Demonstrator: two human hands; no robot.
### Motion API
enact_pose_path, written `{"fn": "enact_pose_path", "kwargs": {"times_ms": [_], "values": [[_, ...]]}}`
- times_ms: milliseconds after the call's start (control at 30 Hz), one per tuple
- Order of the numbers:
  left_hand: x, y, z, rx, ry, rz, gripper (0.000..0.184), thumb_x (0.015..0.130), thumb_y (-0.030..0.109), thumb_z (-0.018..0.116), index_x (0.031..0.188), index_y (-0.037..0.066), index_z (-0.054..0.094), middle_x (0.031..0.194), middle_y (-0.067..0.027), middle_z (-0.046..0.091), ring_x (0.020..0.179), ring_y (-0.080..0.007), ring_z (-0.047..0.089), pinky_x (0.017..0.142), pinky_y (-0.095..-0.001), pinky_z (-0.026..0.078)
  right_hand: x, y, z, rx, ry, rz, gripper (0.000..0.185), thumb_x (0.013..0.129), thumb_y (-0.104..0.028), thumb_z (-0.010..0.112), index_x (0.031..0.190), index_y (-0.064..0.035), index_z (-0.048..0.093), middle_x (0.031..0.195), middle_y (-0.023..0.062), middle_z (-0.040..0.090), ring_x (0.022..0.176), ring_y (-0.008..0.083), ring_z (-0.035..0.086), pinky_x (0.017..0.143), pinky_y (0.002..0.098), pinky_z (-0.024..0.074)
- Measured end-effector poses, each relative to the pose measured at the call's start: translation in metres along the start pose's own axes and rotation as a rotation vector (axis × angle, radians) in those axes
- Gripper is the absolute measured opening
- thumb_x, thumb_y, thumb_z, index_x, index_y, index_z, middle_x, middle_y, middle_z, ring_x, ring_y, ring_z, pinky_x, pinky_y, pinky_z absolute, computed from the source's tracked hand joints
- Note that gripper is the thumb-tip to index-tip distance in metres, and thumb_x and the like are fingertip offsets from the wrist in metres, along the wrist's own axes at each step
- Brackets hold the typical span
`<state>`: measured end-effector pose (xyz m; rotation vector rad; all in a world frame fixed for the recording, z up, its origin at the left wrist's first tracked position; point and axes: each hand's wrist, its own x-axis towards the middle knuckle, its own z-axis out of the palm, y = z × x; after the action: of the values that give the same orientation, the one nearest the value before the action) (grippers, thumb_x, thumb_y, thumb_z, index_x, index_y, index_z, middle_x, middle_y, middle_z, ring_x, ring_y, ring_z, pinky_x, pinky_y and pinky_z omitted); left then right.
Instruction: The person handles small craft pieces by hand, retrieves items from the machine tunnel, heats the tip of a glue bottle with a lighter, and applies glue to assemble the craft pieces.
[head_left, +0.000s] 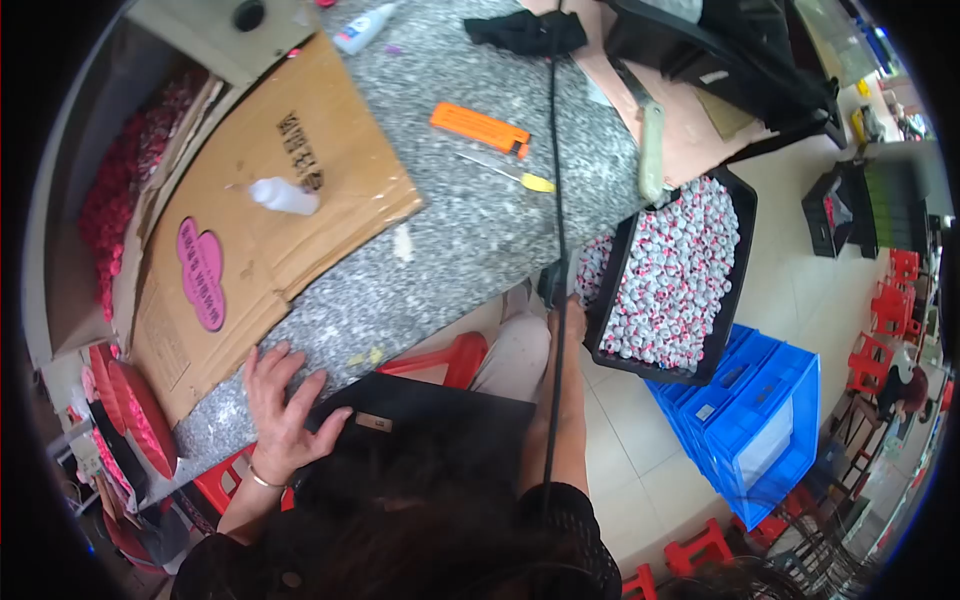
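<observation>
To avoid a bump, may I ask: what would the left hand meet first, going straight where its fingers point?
The left hand would probably first meet the brown cardboard, whose near edge lies just beyond the fingertips; how high that edge sits is unclear.

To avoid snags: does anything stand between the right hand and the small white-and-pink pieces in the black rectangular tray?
Yes: the tray's side wall lies between the right hand and the pieces; nothing else visible does.

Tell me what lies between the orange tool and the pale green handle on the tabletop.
In the head view, a black cord crosses between the orange tool and the pale green handle; otherwise, speckled tabletop shows.
</observation>
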<state>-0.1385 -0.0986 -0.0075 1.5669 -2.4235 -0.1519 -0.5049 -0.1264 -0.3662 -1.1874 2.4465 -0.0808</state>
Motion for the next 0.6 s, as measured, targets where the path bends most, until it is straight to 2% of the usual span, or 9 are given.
{"fn": "enact_pose_path", "kwargs": {"times_ms": [33,100,133,167,233,267,333,433,600], "values": [[0.001,0.002,-0.001,-0.015,-0.004,0.025,0.046,0.062,0.032,0.078,0.099,0.010,0.063,0.112,-0.0135,0.053,0.113,-0.0367,0.049,0.100,-0.0567,0.029,-0.004,0.001,0.003,0.032,0.002,-0.011,0.041,0.078,-0.019,0.067,0.109,0.0028,0.053,0.095,0.0227,0.065,0.092,0.0418,0.061,0.081,0.0472,0.0486],[0.001,0.001,-0.005,0.004,0.034,0.015,0.045,0.064,0.034,0.077,0.099,0.010,0.063,0.112,-0.0129,0.054,0.113,-0.0354,0.048,0.101,-0.0552,0.030,-0.011,0.000,0.014,0.157,0.276,-0.293,0.049,0.079,-0.021,0.067,0.118,0.0038,0.052,0.107,0.0235,0.061,0.104,0.0396,0.056,0.091,0.0439,0.0444],[0.000,-0.002,-0.007,-0.032,0.037,0.039,0.044,0.066,0.035,0.076,0.100,0.010,0.062,0.112,-0.0125,0.053,0.114,-0.0342,0.047,0.101,-0.0546,0.029,-0.030,-0.014,-0.010,0.427,0.127,-0.268,0.045,0.083,-0.021,0.063,0.119,0.0047,0.053,0.116,0.0240,0.057,0.111,0.0358,0.053,0.096,0.0401,0.0402],[-0.004,-0.003,-0.007,-0.055,0.049,0.041,0.044,0.068,0.037,0.074,0.101,0.011,0.062,0.113,-0.0120,0.053,0.115,-0.0330,0.047,0.101,-0.0540,0.029,-0.039,-0.017,-0.012,0.520,0.087,-0.295,0.039,0.085,-0.018,0.060,0.116,0.0054,0.055,0.113,0.0226,0.059,0.105,0.0315,0.056,0.094,0.0358,0.0413],[-0.009,-0.010,-0.005,-0.141,0.014,0.060,0.043,0.071,0.036,0.071,0.104,0.010,0.059,0.114,-0.0117,0.051,0.117,-0.0318,0.045,0.101,-0.0544,0.029,-0.074,-0.027,-0.038,0.879,-0.349,-0.104,0.041,0.094,-0.030,0.051,0.113,0.0064,0.058,0.105,0.0150,0.063,0.094,0.0193,0.058,0.086,0.0306,0.0452],[-0.014,-0.010,-0.004,-0.154,0.066,0.070,0.043,0.072,0.035,0.070,0.105,0.010,0.058,0.114,-0.0121,0.051,0.119,-0.0319,0.044,0.101,-0.0547,0.028,-0.098,-0.036,-0.056,1.026,-0.517,-0.160,0.043,0.095,-0.032,0.049,0.114,0.0056,0.058,0.105,0.0138,0.063,0.094,0.0176,0.057,0.085,0.0305,0.0454],[-0.021,-0.013,0.002,-0.176,0.175,0.107,0.043,0.074,0.035,0.069,0.108,0.010,0.057,0.113,-0.0135,0.051,0.121,-0.0327,0.042,0.102,-0.0555,0.027,-0.108,-0.018,-0.034,0.848,-0.335,-0.176,0.047,0.096,-0.035,0.047,0.116,0.0064,0.056,0.110,0.0171,0.061,0.096,0.0224,0.057,0.087,0.0340,0.0452],[-0.026,-0.014,0.007,-0.237,0.270,0.142,0.042,0.074,0.034,0.067,0.106,0.007,0.057,0.111,-0.0165,0.050,0.124,-0.0342,0.039,0.105,-0.0564,0.022,-0.137,-0.038,-0.061,0.580,-0.302,-0.276,0.051,0.094,-0.036,0.048,0.118,0.0092,0.051,0.120,0.0252,0.053,0.106,0.0339,0.053,0.094,0.0390,0.0418],[-0.031,-0.018,0.020,-0.231,0.340,0.199,0.045,0.067,0.033,0.069,0.099,0.003,0.057,0.109,-0.0174,0.051,0.125,-0.0365,0.037,0.107,-0.0588,0.018,-0.189,-0.071,-0.089,0.277,-0.163,-0.848,0.048,0.092,-0.033,0.054,0.116,0.0089,0.051,0.120,0.0265,0.051,0.109,0.0373,0.052,0.095,0.0424,0.0416]]}}
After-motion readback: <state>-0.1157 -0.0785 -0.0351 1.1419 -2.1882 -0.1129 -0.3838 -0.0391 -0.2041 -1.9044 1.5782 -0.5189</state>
